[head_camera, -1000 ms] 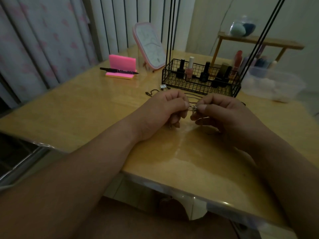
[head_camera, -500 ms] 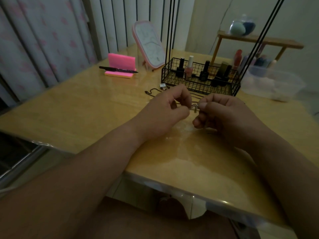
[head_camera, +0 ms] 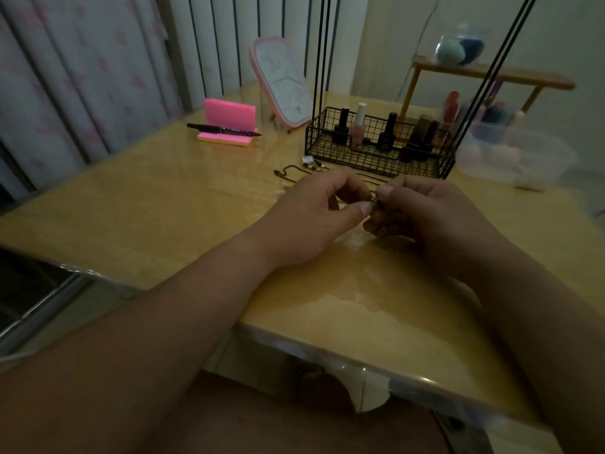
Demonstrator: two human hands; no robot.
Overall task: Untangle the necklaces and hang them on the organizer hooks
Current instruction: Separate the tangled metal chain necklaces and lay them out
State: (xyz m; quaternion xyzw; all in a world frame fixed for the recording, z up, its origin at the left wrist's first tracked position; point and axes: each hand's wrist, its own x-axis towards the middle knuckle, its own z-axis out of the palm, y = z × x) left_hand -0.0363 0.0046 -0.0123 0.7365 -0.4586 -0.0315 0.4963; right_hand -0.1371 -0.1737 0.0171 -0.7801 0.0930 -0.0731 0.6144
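My left hand (head_camera: 314,214) and my right hand (head_camera: 425,214) meet above the middle of the wooden table (head_camera: 131,208). Both pinch a small silver necklace piece (head_camera: 375,202) between thumb and fingertips. Thin dark cords (head_camera: 373,179) run from behind my hands toward the organizer. Another dark cord necklace (head_camera: 289,170) with a silver pendant (head_camera: 308,161) lies on the table just beyond my left hand. The black wire organizer (head_camera: 376,165) stands behind, its tall rods (head_camera: 320,60) rising out of view; its hooks are not visible.
Nail polish bottles (head_camera: 358,126) fill the organizer's basket. A pink-framed mirror (head_camera: 281,83), a pink sticky-note block (head_camera: 229,119) and a black pen (head_camera: 222,129) sit at the back left. A clear plastic box (head_camera: 517,158) and a wooden shelf (head_camera: 491,77) stand at the right.
My left hand's fingers opened and then closed back, its thumb tip now meeting my right hand at the silver piece. Both hands stay in the same spot.
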